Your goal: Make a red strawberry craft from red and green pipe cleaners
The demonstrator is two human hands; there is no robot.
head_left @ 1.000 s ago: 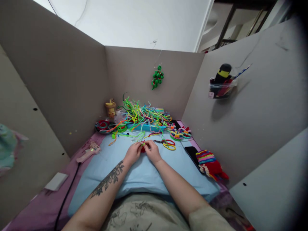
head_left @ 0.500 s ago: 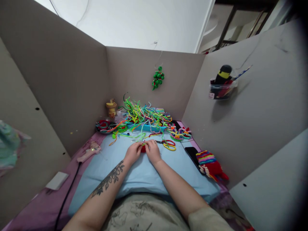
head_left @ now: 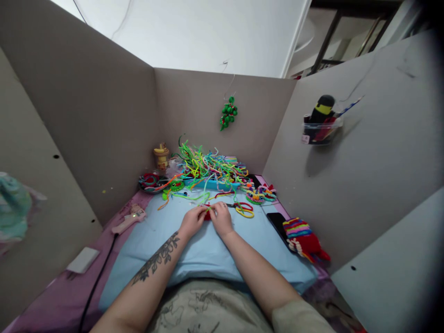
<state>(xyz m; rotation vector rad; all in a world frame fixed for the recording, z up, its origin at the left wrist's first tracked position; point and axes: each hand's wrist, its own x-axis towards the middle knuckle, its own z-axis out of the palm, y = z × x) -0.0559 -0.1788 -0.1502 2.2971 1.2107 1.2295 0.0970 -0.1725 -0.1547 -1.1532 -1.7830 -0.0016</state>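
Two bare hands are close together, the left hand (head_left: 192, 220) and the right hand (head_left: 221, 218) pinching a small, soft red piece (head_left: 207, 216) with a bright green strand (head_left: 208, 209), just left of the scissors with red and yellow loop handles (head_left: 245, 210). Past the scissors, rightward, I see a rounded multicoloured yarn piece (head_left: 255, 196); beyond them, leftward, a blue plastic tray (head_left: 222, 185) heaped with fuzzy strands (head_left: 208, 164). Farthest, above the scissors, hangs a bobbled green ornament (head_left: 229, 113).

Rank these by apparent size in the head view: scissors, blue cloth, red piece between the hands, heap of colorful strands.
1. Blue cloth
2. Heap of colorful strands
3. Scissors
4. Red piece, partly hidden; ranked by what shows
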